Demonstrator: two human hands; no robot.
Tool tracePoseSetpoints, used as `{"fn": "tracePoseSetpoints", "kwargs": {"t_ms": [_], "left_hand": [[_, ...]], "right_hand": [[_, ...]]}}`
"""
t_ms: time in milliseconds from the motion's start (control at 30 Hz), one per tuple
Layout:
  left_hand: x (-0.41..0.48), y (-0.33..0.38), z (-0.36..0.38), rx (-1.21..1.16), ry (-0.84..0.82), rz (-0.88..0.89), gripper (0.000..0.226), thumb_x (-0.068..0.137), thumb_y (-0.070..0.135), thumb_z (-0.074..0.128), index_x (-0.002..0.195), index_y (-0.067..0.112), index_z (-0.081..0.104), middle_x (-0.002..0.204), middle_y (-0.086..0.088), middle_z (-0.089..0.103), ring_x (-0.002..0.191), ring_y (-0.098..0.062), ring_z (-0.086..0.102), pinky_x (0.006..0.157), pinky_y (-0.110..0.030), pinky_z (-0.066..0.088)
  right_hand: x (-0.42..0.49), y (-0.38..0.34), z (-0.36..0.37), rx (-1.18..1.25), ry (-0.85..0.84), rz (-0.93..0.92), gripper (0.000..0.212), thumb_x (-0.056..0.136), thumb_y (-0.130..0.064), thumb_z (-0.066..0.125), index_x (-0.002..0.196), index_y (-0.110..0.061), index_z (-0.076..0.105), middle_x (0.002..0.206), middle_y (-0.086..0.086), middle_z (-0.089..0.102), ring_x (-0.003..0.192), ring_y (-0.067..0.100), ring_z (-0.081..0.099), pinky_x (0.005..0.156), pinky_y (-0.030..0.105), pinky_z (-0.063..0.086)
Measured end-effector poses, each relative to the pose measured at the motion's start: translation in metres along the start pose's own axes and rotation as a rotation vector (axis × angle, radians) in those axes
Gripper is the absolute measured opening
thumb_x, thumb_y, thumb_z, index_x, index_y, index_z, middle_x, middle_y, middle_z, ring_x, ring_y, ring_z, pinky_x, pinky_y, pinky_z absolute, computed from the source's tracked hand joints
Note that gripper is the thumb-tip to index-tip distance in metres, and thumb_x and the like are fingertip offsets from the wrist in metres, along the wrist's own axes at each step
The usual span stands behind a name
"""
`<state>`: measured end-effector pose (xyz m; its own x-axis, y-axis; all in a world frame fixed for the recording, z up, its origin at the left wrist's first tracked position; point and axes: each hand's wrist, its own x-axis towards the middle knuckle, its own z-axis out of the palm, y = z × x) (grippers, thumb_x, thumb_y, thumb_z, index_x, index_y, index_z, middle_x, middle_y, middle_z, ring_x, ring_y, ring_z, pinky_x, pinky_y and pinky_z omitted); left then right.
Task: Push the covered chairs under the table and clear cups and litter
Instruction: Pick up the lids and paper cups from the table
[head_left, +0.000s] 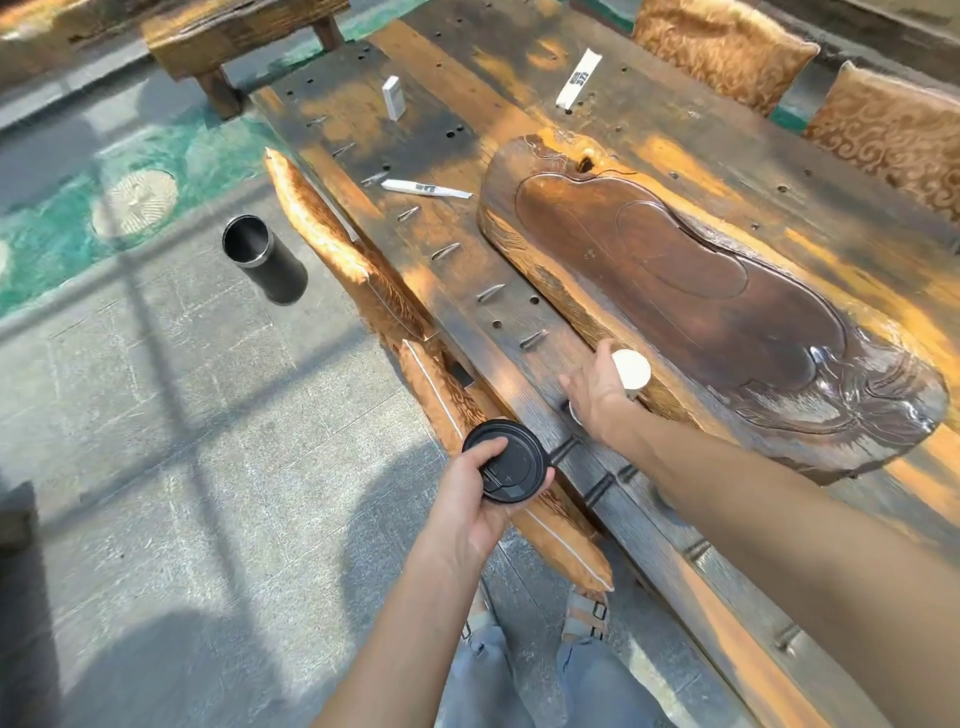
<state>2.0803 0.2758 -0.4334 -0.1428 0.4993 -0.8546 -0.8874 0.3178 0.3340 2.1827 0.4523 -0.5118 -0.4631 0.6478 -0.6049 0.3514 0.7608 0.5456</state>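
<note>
- A long, dark, weathered wooden tabletop (498, 312) runs from near right to far left, patched with sunlight.
- A big carved wooden tea tray (675, 270) lies on it, taking up much of the middle.
- Two covered chairs (332, 234) in gold patterned fabric stand tight against the near edge; two more (722, 47) are at the far side.
- A black cylindrical bin (265, 260) stands on the stone floor, well apart from the tabletop.
- My left hand (467, 499) is over the near chair, its fingers clamped on a round black lid (511, 462), thumb on top.
- My right hand (597, 395) has its fingers curled round a white paper cup (631, 369), just beside the tray's near edge.
- Two paper wrappers (426, 188) and a small white box (394, 97) lie farther along the tabletop.
</note>
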Motion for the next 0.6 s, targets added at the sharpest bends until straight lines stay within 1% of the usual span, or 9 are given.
{"fn": "tracePoseSetpoints", "kwargs": {"t_ms": [100,200,300,367,400,433,467,533,600], "left_hand": [[0.003,-0.001,-0.001,0.024,-0.007,-0.018,0.03,0.091,0.0,0.063,0.121,-0.003,0.061,0.102,-0.027,0.074,0.099,-0.045,0.07,0.07,-0.056,0.062],[0.007,-0.006,0.004,0.043,-0.017,-0.044,0.03,0.091,-0.001,0.063,0.122,-0.003,0.06,0.103,-0.028,0.073,0.103,-0.046,0.068,0.07,-0.057,0.062],[0.013,-0.016,0.016,0.077,-0.038,-0.072,0.022,0.091,-0.001,0.063,0.114,-0.002,0.062,0.097,-0.027,0.074,0.095,-0.044,0.07,0.07,-0.057,0.062],[0.016,-0.025,0.026,0.126,-0.063,-0.095,0.021,0.091,0.0,0.063,0.112,-0.002,0.062,0.097,-0.026,0.075,0.086,-0.042,0.074,0.07,-0.056,0.062],[0.017,-0.03,0.03,0.148,-0.074,-0.105,0.024,0.091,0.001,0.064,0.114,-0.002,0.061,0.098,-0.027,0.075,0.082,-0.042,0.075,0.07,-0.055,0.062],[0.017,-0.034,0.034,0.164,-0.083,-0.114,0.027,0.091,0.001,0.064,0.118,-0.002,0.06,0.103,-0.028,0.074,0.082,-0.043,0.075,0.07,-0.055,0.062],[0.018,-0.039,0.037,0.176,-0.091,-0.122,0.032,0.09,0.001,0.065,0.122,-0.002,0.059,0.109,-0.029,0.072,0.086,-0.044,0.074,0.07,-0.055,0.061],[0.019,-0.046,0.042,0.195,-0.096,-0.138,0.039,0.089,0.0,0.066,0.127,0.0,0.058,0.119,-0.03,0.068,0.099,-0.048,0.069,0.073,-0.055,0.06],[0.018,-0.052,0.045,0.218,-0.092,-0.149,0.041,0.087,0.0,0.069,0.127,0.001,0.059,0.116,-0.031,0.07,0.1,-0.049,0.07,0.075,-0.055,0.06]], "right_hand": [[-0.017,0.025,-0.002,0.289,0.122,0.152,0.062,0.085,-0.043,0.067,0.137,-0.016,0.046,0.126,0.006,0.061,0.122,0.029,0.05,0.104,0.05,0.033],[-0.046,0.056,0.01,0.748,0.369,0.306,0.053,0.078,-0.042,0.075,0.123,-0.026,0.055,0.117,-0.004,0.063,0.112,0.023,0.043,0.089,0.044,0.028],[-0.097,0.077,0.042,1.336,0.596,0.454,0.072,0.065,-0.051,0.085,0.126,-0.034,0.051,0.109,-0.016,0.059,0.101,0.015,0.047,0.083,0.039,0.03],[-0.135,0.079,0.065,1.734,0.635,0.496,0.085,0.064,-0.041,0.092,0.134,-0.03,0.045,0.116,-0.017,0.056,0.105,0.008,0.052,0.088,0.032,0.042],[-0.152,0.076,0.076,1.883,0.648,0.518,0.09,0.063,-0.033,0.095,0.137,-0.028,0.044,0.12,-0.017,0.057,0.108,0.005,0.054,0.089,0.021,0.045],[-0.167,0.071,0.087,1.971,0.667,0.542,0.091,0.063,-0.026,0.096,0.137,-0.026,0.044,0.121,-0.017,0.058,0.109,0.002,0.055,0.088,0.011,0.045],[-0.178,0.064,0.099,2.019,0.676,0.566,0.088,0.063,-0.021,0.096,0.136,-0.024,0.046,0.121,-0.016,0.061,0.11,0.002,0.056,0.09,0.01,0.045],[-0.193,0.049,0.118,2.103,0.666,0.605,0.089,0.061,-0.015,0.097,0.137,-0.018,0.05,0.127,-0.006,0.064,0.119,0.008,0.058,0.104,0.029,0.048],[-0.199,0.034,0.133,2.171,0.665,0.607,0.096,0.057,-0.017,0.099,0.14,-0.02,0.05,0.134,-0.002,0.062,0.128,0.016,0.055,0.111,0.044,0.044]]}}
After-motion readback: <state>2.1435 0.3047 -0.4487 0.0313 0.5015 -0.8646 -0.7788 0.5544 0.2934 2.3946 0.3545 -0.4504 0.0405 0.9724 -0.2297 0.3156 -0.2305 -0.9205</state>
